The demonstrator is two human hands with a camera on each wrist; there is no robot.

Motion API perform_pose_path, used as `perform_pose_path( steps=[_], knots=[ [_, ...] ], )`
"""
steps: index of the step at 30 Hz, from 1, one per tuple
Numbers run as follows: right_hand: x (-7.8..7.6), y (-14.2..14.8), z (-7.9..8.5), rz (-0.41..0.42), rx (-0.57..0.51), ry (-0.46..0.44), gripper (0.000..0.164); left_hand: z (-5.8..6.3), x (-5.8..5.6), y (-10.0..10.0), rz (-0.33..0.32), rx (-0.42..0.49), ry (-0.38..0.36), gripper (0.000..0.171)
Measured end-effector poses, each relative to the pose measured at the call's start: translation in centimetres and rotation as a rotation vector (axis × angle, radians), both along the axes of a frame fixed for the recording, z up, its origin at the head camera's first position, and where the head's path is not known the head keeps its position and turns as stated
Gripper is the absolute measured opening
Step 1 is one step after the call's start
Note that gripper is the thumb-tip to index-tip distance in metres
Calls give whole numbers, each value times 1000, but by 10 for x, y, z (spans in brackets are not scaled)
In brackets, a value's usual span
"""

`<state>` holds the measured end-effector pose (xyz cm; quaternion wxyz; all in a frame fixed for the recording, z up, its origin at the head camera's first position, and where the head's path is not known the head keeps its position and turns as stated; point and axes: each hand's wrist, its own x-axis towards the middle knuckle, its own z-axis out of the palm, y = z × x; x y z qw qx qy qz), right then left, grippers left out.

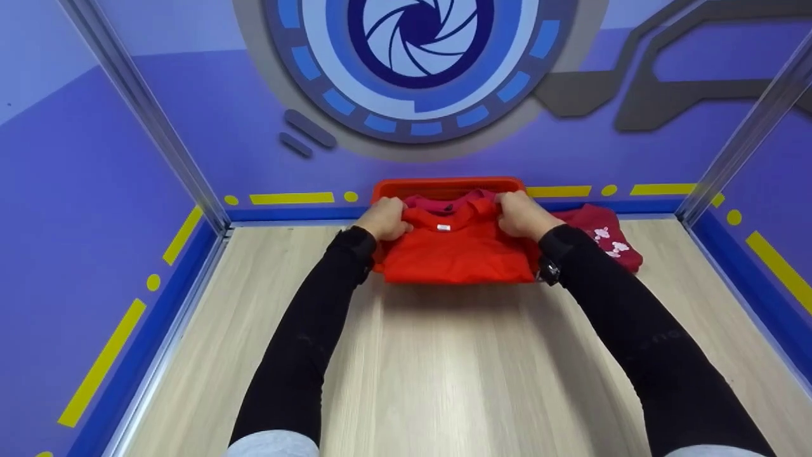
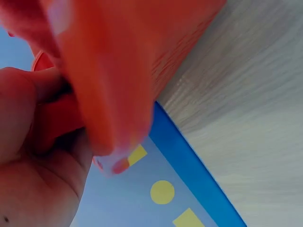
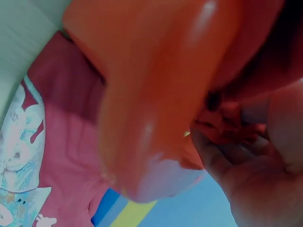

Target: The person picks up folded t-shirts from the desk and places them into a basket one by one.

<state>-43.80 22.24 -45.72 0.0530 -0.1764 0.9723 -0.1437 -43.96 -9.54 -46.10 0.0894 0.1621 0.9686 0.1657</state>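
A bright red shirt [image 1: 453,254] with a small white neck label lies folded over an orange-red basket [image 1: 447,183] by the back wall. My left hand [image 1: 384,219] pinches the shirt near its left shoulder; red cloth shows between thumb and fingers in the left wrist view. At the opposite shoulder, my right hand [image 1: 521,214] pinches the cloth too, beside the basket's rounded corner [image 3: 147,109]. Behind the shirt's collar shows a crimson garment [image 1: 426,204] in the basket. The shirt covers most of the basket's inside and front.
A dark red garment [image 1: 602,236] with white printed figures lies on the table just right of the basket. Purple panels [image 1: 209,127] enclose the wood-grain table [image 1: 444,368] at the back and both sides. Metal strips [image 1: 168,317] run along the edges.
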Motion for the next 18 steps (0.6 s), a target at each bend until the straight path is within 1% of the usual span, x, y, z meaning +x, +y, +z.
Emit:
perform_pose_path(
  steps=[3, 6, 8, 9, 12, 13, 14, 16, 18],
  knots=[
    [-2, 0, -1, 3, -9, -11, 44, -2, -3, 1, 7, -4, -17, 25],
    [-5, -1, -1, -1, -29, 21, 46, -7, -14, 3, 27, -12, -37, 27],
    [-7, -2, -1, 9, -21, 40, 45, -25, -35, 2, 28, -26, -33, 26],
    [-8, -3, -1, 15, -11, 43, 44, -32, -43, 2, 30, -37, -32, 26],
    [-11, -3, -1, 31, 21, 35, 40, -56, -72, 1, 17, -56, -31, 23],
    [-12, -3, -1, 33, 27, 28, 40, -63, -80, 1, 17, -56, -29, 23],
    [-13, -3, -1, 32, 30, 25, 40, -61, -79, 1, 24, -59, -36, 24],
    [-14, -2, -1, 28, 28, 22, 41, -50, -69, 2, 32, -45, -55, 27],
    [-15, -1, -1, 27, 23, 19, 43, -34, -53, 3, 49, -32, -64, 35]
  ],
)
